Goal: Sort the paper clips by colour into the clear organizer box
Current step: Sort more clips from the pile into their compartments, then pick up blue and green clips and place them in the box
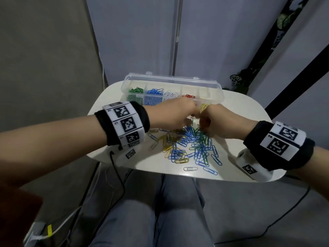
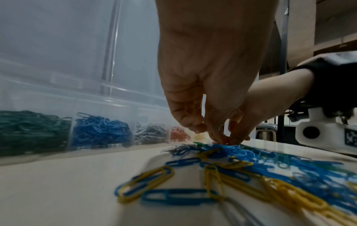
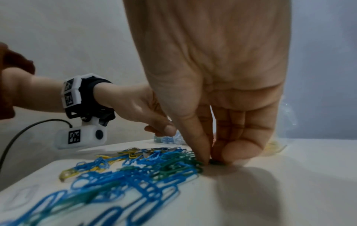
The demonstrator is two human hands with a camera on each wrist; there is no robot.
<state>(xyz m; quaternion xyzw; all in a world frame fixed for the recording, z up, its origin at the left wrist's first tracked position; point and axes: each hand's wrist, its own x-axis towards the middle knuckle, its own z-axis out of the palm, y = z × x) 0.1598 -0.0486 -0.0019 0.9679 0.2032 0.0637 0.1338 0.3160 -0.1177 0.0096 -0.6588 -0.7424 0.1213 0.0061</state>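
Note:
A loose pile of blue, green and yellow paper clips [image 1: 192, 145] lies mid-table. Behind it stands the clear organizer box [image 1: 124, 86], its compartments holding green [image 1: 136, 94], blue [image 1: 154, 96], white [image 1: 170, 94], red [image 1: 188, 96] and yellow clips [image 1: 204, 106]. Both hands meet at the pile's far edge. My right hand [image 3: 210, 160] pinches a green clip [image 3: 213, 161] between thumb and fingers, against the tabletop. My left hand [image 2: 210, 134] hangs over the blue clips with curled fingers [image 2: 218, 137] reaching the pile. Whether it holds a clip is hidden.
The small white table [image 1: 240, 113] has rounded corners and ends just past the pile in front. One white clip [image 1: 190, 169] lies alone near that edge. The box lid [image 1: 170, 81] stands open at the back. A black cable [image 1: 115, 168] hangs off the left side.

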